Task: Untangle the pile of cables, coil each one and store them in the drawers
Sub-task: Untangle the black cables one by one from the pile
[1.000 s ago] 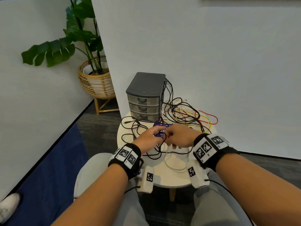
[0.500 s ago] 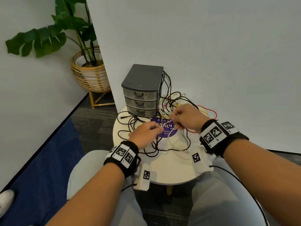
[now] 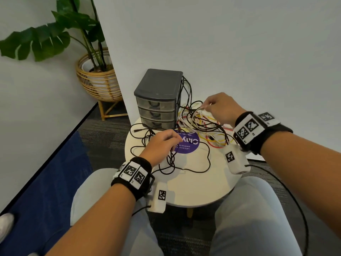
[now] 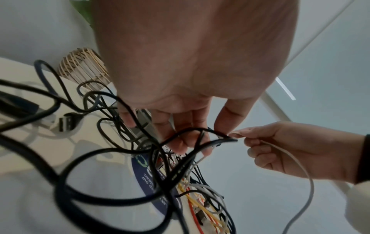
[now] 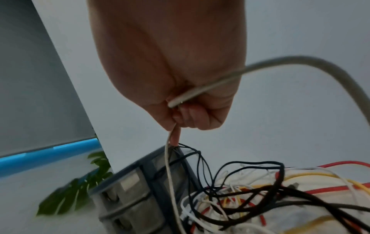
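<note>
A tangle of black, white, yellow and red cables (image 3: 201, 124) lies on a small round table (image 3: 193, 193) beside a grey three-drawer unit (image 3: 158, 100), all drawers closed. My right hand (image 3: 219, 108) is raised over the pile and pinches a white cable (image 5: 200, 90) that trails down into the tangle. My left hand (image 3: 162, 143) sits low at the table's middle with black cable loops (image 4: 200, 134) hooked over its curled fingers. In the left wrist view the right hand (image 4: 280, 147) holds the white cable (image 4: 300, 171) just past the left fingertips.
A purple round sticker (image 3: 188, 143) lies under the cables. A white wall stands close behind the table. A potted plant in a wicker basket (image 3: 97, 80) stands on the floor at left. My knees are against the table's near edge.
My right hand has lifted up and to the right, drawing the white cable out of the pile. My left hand stays low on the black cables.
</note>
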### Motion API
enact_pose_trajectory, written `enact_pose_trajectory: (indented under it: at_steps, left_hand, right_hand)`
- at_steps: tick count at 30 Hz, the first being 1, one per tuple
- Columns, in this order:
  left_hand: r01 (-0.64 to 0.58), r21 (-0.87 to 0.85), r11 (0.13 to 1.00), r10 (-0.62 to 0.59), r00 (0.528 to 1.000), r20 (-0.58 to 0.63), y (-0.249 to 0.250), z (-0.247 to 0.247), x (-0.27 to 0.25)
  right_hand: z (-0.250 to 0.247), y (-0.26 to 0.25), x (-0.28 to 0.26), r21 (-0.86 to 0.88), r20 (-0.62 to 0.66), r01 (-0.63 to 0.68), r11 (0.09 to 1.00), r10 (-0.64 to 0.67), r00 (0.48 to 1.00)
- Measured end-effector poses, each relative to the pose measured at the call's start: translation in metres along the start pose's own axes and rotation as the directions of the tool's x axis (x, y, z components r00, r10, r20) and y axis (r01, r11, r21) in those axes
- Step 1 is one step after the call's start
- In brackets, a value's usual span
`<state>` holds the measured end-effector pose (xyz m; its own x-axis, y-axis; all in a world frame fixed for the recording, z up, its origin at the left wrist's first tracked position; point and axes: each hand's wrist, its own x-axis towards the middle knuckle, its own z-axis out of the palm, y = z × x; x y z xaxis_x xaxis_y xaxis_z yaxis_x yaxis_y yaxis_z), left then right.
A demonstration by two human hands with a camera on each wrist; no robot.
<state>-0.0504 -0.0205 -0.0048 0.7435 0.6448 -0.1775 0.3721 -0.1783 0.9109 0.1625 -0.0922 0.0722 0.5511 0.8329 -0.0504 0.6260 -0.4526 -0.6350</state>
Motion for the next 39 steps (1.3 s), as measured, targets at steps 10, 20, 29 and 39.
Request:
enact_pose_trajectory:
  at_steps: [10,20,29,39]
  left_hand:
    - [-0.028,-0.208,0.978,0.018,0.999,-0.049,0.001,-0.01,-0.001]
    - [-0.034,-0.33,0.943,0.005,0.996,-0.089,0.006,-0.014,-0.003]
    - [-0.009,-0.28,0.96,0.003,1.0,-0.021,0.023,-0.02,-0.004]
    - [-0.07,0.088,0.994,0.06,0.992,0.112,0.057,-0.059,-0.014]
  right_hand:
    - [0.047,0.023,-0.02,-0.167,0.288,0.085,0.982,-0.033,0.957]
    - [0.086,-0.008,-0.05,-0.315,0.548,0.351,0.882,-0.133,0.826]
    - [0.082,-0.013,-0.053,-0.043,0.384,0.194,0.98,-0.163,0.909]
    - [0.048,-0.021,-0.047,0.72,0.27,-0.153,0.676,-0.07,0.96]
